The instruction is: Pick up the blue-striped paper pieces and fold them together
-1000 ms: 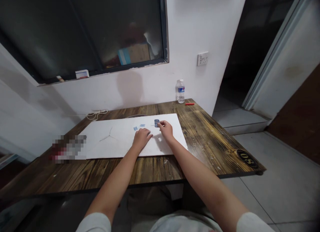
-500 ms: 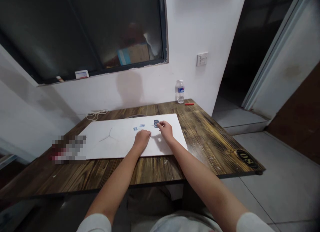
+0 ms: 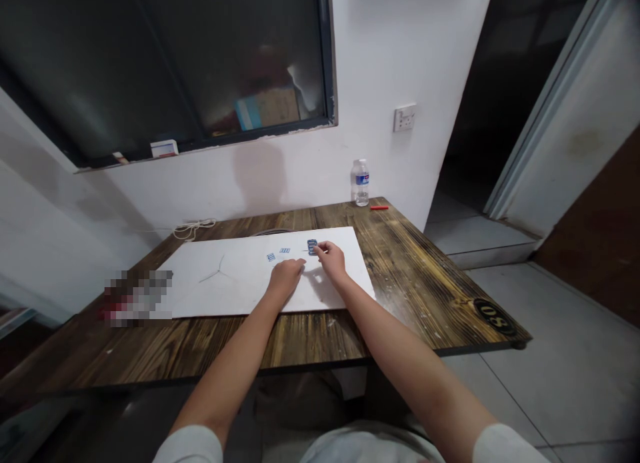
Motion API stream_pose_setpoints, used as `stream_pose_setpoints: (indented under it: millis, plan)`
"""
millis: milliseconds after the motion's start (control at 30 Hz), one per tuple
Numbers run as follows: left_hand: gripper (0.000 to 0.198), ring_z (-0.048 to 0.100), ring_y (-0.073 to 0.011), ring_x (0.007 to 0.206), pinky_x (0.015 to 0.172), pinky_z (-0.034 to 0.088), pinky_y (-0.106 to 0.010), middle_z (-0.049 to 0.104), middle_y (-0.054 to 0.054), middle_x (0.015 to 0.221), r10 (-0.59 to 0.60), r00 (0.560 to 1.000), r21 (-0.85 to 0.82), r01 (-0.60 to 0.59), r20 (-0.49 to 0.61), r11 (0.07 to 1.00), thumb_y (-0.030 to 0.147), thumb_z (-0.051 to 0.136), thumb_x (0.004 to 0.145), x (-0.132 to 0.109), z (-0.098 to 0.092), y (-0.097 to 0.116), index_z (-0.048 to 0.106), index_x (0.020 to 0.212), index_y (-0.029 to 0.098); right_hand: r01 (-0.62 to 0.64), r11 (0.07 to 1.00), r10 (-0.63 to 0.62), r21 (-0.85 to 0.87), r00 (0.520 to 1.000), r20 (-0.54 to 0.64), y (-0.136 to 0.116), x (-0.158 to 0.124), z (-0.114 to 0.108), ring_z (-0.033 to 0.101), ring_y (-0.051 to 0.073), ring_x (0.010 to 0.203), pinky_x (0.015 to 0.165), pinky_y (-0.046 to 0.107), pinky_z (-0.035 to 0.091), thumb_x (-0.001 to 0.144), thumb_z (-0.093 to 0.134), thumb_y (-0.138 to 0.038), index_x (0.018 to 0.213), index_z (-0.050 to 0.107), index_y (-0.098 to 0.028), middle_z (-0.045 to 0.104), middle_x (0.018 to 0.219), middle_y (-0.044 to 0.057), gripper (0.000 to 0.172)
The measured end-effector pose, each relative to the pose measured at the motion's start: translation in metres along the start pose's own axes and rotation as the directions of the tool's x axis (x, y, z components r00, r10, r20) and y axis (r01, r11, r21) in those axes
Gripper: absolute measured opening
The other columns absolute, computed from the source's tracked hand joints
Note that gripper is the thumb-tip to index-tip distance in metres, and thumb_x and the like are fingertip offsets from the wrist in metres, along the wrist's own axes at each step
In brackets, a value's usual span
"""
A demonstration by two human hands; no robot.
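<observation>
**Small blue-printed piece (image 3: 313, 247), pinched by right hand (image 3: 331, 261)**
Right fingers (image 3: 320, 248) grip it above white board (image 3: 225, 286) on wooden desk (image 3: 400, 303); left hand (image 3: 285, 278) rests nearby, left fingers (image 3: 300, 269) loose, empty; two similar pieces (image 3: 285, 250) lie between.

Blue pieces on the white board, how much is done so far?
Done: two blue pieces lie on the white board. In hand: a third blue piece, pinched by the right hand. Still to go: the Y-shaped mark lies untouched, left of the left hand.

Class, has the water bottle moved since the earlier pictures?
No, the water bottle stands where it did, below and left of the wall socket.
</observation>
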State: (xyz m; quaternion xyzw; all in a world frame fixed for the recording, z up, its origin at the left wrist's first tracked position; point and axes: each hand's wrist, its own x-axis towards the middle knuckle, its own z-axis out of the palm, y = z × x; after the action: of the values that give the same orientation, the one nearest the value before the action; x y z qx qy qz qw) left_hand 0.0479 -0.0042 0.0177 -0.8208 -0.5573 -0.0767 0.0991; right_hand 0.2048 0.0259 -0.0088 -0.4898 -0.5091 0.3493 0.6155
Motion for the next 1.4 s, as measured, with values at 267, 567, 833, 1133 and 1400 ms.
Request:
stream_pose_setpoints:
  millis: [267,567,833,1133,1400]
  plan:
    - [0.023,0.064,-0.0229,0.086,0.073,0.042,-0.03,0.07,-0.008,0.09,0.0,1.0,-0.025,0.0,0.008,1.0,0.021,0.05,0.089,-0.0004,-0.0018,0.0001,0.073,0.095,0.022,-0.006,1.0,0.006,-0.003,1.0,0.008,0.0009,-0.0001,0.0002,0.065,0.021,0.078,0.07,0.033,0.054,0.075,0.06,-0.039,0.078,0.063,-0.02,0.069,0.081,0.003,0.019]
    - [0.024,0.065,-0.0234,0.093,0.082,0.045,-0.032,0.073,-0.009,0.097,-0.027,0.999,-0.163,0.03,0.019,0.986,0.019,0.057,0.086,0.0033,-0.0002,-0.0068,0.072,0.104,0.02,0.001,1.0,-0.001,-0.005,1.0,0.02,0.0033,-0.0002,0.0009,0.065,0.021,0.078,0.069,0.033,0.054,0.075,0.06,-0.039,0.078,0.063,-0.021,0.07,0.08,0.003,0.019]
    - [0.025,0.065,-0.0235,0.095,0.083,0.046,-0.032,0.072,-0.009,0.1,-0.014,1.0,-0.13,0.017,0.026,0.991,0.017,0.055,0.086,0.0017,0.0001,-0.0037,0.071,0.104,0.021,-0.004,1.0,0.004,-0.005,1.0,0.018,0.0032,-0.0012,0.0014,0.065,0.021,0.078,0.071,0.034,0.054,0.075,0.059,-0.039,0.077,0.063,-0.02,0.07,0.081,0.003,0.019]
    - [0.033,0.065,-0.0236,0.092,0.082,0.045,-0.032,0.071,-0.009,0.099,0.008,1.0,-0.141,-0.009,-0.004,0.99,0.015,0.053,0.086,-0.0008,-0.0034,-0.0033,0.068,0.114,0.023,0.003,1.0,-0.002,-0.019,1.0,0.024,0.0032,0.0,0.0001,0.065,0.021,0.079,0.07,0.033,0.055,0.076,0.06,-0.043,0.078,0.064,-0.02,0.07,0.083,0.004,0.024]
    - [0.038,0.065,-0.0231,0.089,0.079,0.045,-0.031,0.071,-0.008,0.097,0.004,1.0,-0.148,-0.007,-0.021,0.989,0.013,0.052,0.086,-0.0019,-0.0055,-0.0052,0.065,0.12,0.024,-0.003,1.0,0.003,0.003,1.0,0.013,0.0053,-0.0001,0.002,0.065,0.02,0.078,0.07,0.033,0.055,0.076,0.059,-0.044,0.079,0.064,-0.02,0.07,0.082,0.004,0.025]
